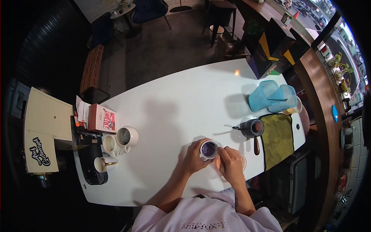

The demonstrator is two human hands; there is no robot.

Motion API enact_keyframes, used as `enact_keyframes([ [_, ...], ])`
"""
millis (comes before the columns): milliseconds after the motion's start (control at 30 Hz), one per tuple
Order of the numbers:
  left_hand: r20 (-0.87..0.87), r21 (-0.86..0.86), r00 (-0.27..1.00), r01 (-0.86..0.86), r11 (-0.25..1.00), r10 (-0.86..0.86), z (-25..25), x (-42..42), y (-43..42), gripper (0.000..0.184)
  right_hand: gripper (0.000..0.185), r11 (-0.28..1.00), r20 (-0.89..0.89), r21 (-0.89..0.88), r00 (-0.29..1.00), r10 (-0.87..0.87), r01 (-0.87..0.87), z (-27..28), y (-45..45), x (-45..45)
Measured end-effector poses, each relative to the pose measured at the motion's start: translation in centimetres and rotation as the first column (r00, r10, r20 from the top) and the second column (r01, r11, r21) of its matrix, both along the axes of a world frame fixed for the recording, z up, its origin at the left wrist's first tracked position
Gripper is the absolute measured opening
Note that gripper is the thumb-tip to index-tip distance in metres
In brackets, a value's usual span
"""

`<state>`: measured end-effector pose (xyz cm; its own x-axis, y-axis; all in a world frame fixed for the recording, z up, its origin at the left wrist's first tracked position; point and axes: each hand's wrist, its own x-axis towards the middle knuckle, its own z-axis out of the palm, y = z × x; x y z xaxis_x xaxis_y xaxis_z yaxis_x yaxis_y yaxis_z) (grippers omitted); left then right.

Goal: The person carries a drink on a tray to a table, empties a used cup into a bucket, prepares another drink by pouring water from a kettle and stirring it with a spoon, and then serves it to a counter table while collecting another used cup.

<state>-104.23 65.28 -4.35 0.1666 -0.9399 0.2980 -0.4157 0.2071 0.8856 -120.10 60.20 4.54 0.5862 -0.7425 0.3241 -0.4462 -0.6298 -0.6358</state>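
My left hand (196, 159) is wrapped round a small white cup (209, 149) with dark, purplish contents. At the cup's right rim, my right hand (230, 162) has its fingers pressed together; whatever they hold is too small to make out. Partly hidden behind the right hand is a round, clear rim with an orange tint (243, 162) on the table. Up and to the right of my hands stands a dark pot (252, 128) with a brown handle piece beside it.
An olive cloth (278, 141) lies on the white table (185, 92) at the right, below blue pitchers (264, 96). At the left are white mugs (127, 137), a gold-handled mug (101, 164), a red-and-white box (102, 118) and a black tray (92, 173). Black boxes (276, 38) stand at the far right.
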Motion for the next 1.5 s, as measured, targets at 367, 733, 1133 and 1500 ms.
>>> enact_keyframes([
  [367, 0.033, 0.019, 0.999, -0.008, 1.0, 0.008, -0.1, 0.2, 0.2, 0.069, 0.03, 0.992, 0.02, 0.073, 0.994, 0.106, -0.107, -1.1, 0.3, -0.1],
  [733, 0.195, 0.071, 0.976, -0.108, 0.992, 0.092, 2.0, -0.2, 0.2, 0.064, 0.033, 0.987, -0.016, 0.041, 0.988, 0.155, -0.154, -0.2, 0.1, -0.7],
  [1133, 0.225, 0.053, 0.966, -0.144, 0.988, 0.129, 2.5, -0.6, 0.0, 0.061, 0.032, 0.994, -0.139, 0.035, 0.984, 0.112, -0.108, 0.2, -0.5, -1.1],
  [1500, 0.208, 0.08, 0.971, -0.134, 0.988, 0.115, 2.9, -0.6, 0.1, 0.063, 0.032, 0.997, -0.117, 0.011, 0.99, 0.078, -0.078, -0.1, -0.8, -0.7],
])
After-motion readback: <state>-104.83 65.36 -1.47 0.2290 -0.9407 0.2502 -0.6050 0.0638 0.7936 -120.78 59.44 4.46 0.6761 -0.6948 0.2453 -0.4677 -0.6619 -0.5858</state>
